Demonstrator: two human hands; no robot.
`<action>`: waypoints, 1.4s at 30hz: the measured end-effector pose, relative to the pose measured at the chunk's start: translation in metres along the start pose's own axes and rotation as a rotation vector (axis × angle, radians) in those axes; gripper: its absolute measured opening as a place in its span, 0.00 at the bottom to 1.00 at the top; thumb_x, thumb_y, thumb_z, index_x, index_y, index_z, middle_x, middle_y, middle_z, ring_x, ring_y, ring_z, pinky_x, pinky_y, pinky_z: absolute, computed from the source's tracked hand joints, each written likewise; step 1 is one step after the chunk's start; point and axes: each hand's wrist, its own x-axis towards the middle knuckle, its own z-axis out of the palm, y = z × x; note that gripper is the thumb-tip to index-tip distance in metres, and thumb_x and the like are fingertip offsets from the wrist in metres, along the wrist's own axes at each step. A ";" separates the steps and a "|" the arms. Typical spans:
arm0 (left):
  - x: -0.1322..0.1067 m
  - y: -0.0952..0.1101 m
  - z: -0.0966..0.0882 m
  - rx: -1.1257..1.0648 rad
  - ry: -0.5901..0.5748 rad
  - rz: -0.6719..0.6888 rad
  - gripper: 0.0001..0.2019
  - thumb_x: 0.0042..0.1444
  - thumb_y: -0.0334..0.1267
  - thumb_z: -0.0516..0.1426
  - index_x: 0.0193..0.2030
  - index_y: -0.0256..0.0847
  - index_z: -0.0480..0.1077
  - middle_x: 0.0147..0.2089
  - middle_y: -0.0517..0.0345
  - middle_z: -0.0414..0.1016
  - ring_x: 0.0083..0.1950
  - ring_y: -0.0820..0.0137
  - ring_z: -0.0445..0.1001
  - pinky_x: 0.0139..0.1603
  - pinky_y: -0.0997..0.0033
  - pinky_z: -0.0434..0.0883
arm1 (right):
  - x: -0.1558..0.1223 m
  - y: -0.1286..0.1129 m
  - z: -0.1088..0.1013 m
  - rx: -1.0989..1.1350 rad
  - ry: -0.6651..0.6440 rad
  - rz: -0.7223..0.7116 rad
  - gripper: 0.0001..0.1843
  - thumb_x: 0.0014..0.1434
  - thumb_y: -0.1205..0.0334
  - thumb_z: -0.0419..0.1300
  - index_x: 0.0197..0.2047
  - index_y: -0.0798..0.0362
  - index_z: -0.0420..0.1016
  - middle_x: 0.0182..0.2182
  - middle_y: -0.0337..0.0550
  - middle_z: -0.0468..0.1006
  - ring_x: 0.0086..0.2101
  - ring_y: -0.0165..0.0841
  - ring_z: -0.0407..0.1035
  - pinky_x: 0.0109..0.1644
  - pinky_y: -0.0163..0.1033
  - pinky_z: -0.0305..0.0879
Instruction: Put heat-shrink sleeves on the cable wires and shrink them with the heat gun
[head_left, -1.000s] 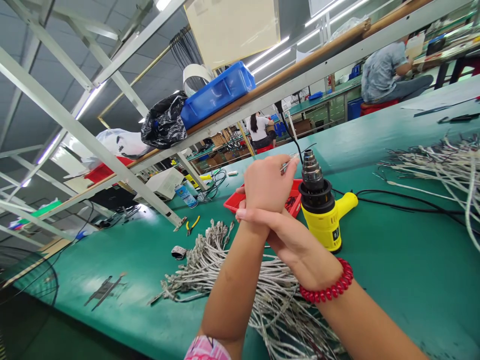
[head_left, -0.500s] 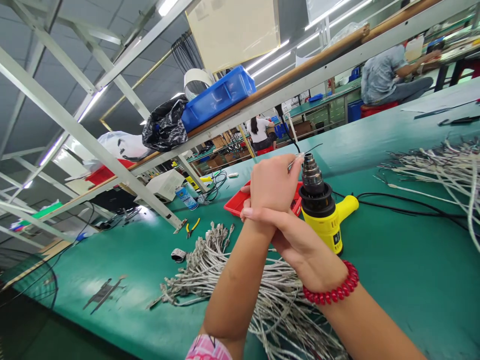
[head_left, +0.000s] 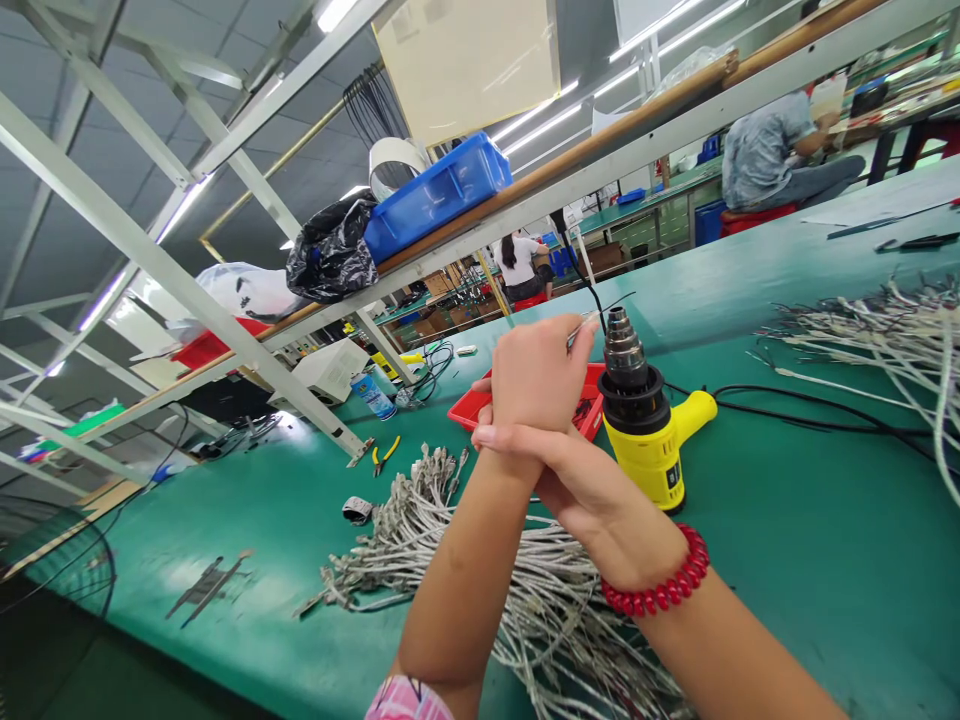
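My left hand is closed in a pinch on a thin grey wire, whose tip sits just left of the metal nozzle of a yellow heat gun. The heat gun stands upright on the green table. My right hand, with a red bead bracelet on its wrist, crosses under my left wrist with its fingers pressed against it. What those fingers hold, if anything, is hidden. A heap of grey cables lies below both arms.
A red tray sits behind my hands. Yellow pliers, a spray can and a second cable pile lie on the table. A shelf above carries a blue bin and a black bag. Other people sit at far benches.
My left hand drifted right toward the nozzle, then back a little left. The right hand stays against the left wrist. The heat gun has not moved.
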 end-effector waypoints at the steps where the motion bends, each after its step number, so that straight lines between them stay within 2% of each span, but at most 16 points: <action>1: -0.001 -0.001 -0.001 0.002 0.002 0.001 0.16 0.65 0.45 0.52 0.32 0.42 0.76 0.29 0.57 0.76 0.27 0.71 0.64 0.33 0.68 0.59 | -0.001 0.000 0.001 -0.002 0.002 0.007 0.26 0.38 0.66 0.75 0.43 0.49 0.78 0.34 0.37 0.76 0.36 0.30 0.69 0.40 0.34 0.66; 7: -0.011 -0.003 -0.013 -0.010 0.003 0.018 0.19 0.65 0.44 0.52 0.24 0.40 0.69 0.21 0.62 0.62 0.24 0.73 0.51 0.29 0.68 0.53 | -0.008 0.006 0.014 -0.009 -0.019 0.018 0.22 0.39 0.66 0.73 0.41 0.46 0.77 0.35 0.36 0.76 0.38 0.32 0.69 0.42 0.36 0.67; 13: -0.022 -0.002 -0.024 -0.117 0.001 -0.001 0.20 0.65 0.45 0.51 0.23 0.39 0.65 0.20 0.63 0.57 0.25 0.73 0.49 0.28 0.68 0.51 | -0.017 0.014 0.022 -0.055 -0.020 0.018 0.21 0.40 0.62 0.73 0.40 0.45 0.76 0.35 0.35 0.76 0.40 0.34 0.71 0.45 0.38 0.70; 20: -0.010 -0.004 -0.010 -0.259 -0.105 0.020 0.22 0.67 0.47 0.47 0.23 0.40 0.54 0.21 0.62 0.59 0.24 0.73 0.53 0.27 0.69 0.53 | -0.011 0.010 0.017 -0.074 0.071 -0.044 0.32 0.39 0.61 0.74 0.49 0.40 0.73 0.41 0.35 0.78 0.48 0.39 0.72 0.52 0.42 0.69; 25: -0.002 -0.005 0.000 -0.302 -0.116 0.029 0.23 0.68 0.46 0.46 0.22 0.39 0.55 0.21 0.61 0.61 0.23 0.73 0.54 0.27 0.68 0.53 | -0.009 0.005 0.015 -0.047 0.103 -0.071 0.35 0.40 0.61 0.74 0.52 0.47 0.70 0.47 0.42 0.76 0.51 0.41 0.69 0.55 0.43 0.68; 32: 0.003 -0.006 0.011 -0.319 -0.078 -0.017 0.25 0.67 0.49 0.46 0.21 0.39 0.58 0.22 0.60 0.62 0.24 0.72 0.59 0.27 0.69 0.52 | -0.004 0.003 0.009 -0.043 0.160 -0.090 0.39 0.37 0.62 0.75 0.53 0.50 0.70 0.54 0.44 0.72 0.54 0.42 0.66 0.58 0.44 0.64; 38: 0.004 -0.001 0.010 -0.360 -0.072 -0.064 0.26 0.67 0.51 0.46 0.20 0.39 0.58 0.20 0.61 0.60 0.21 0.74 0.52 0.25 0.70 0.49 | -0.003 0.001 0.007 -0.065 0.170 -0.074 0.34 0.38 0.63 0.73 0.51 0.50 0.73 0.53 0.43 0.74 0.52 0.41 0.68 0.55 0.44 0.65; 42: 0.006 0.002 0.008 -0.352 -0.092 -0.095 0.25 0.67 0.50 0.46 0.20 0.39 0.56 0.21 0.60 0.59 0.22 0.74 0.49 0.25 0.70 0.47 | 0.001 0.001 0.004 -0.071 0.174 -0.093 0.39 0.36 0.61 0.75 0.54 0.49 0.70 0.56 0.42 0.72 0.54 0.40 0.67 0.56 0.42 0.65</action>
